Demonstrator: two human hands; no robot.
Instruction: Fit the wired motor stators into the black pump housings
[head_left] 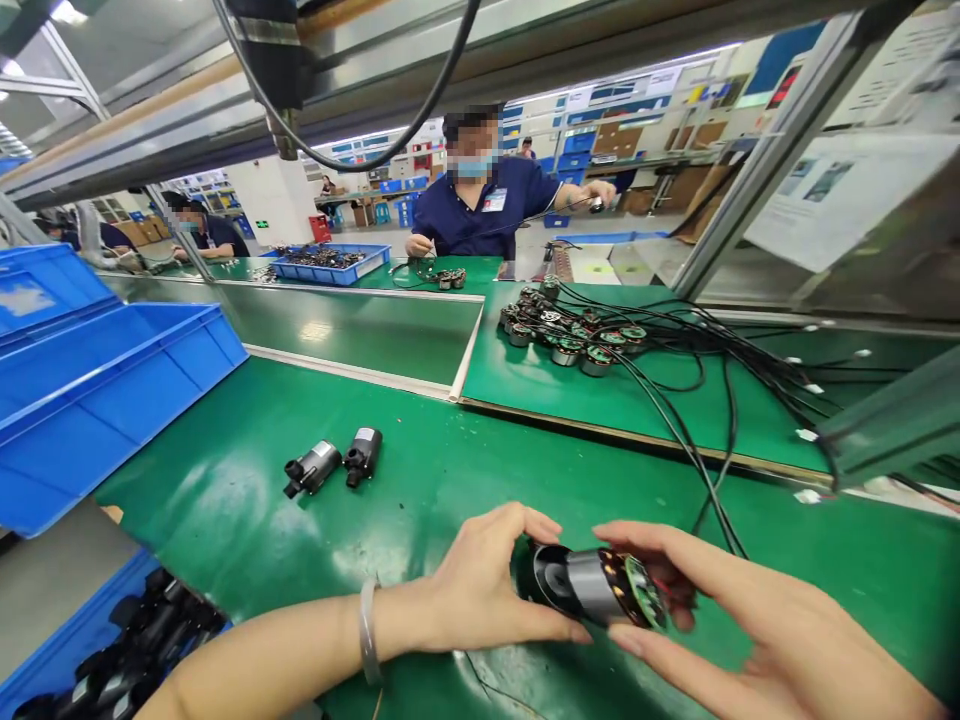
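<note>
The green bench (247, 520) spreads under both your hands. Well off to the left of your left hand (484, 590) sits a blue crate (97, 400). Beyond your right hand (750, 630) lies a heap of wired stators (577, 340). Two black pumps (334, 462) lie ahead of your left hand. Both hands grasp one motor unit (592, 588) between them, just above the bench.

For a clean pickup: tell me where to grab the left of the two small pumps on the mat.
I'd grip the left pump across its round grey body from above, pinching its long sides: it lies flat, thin nozzles at the near-left end, the right pump close by the other end.
</note>
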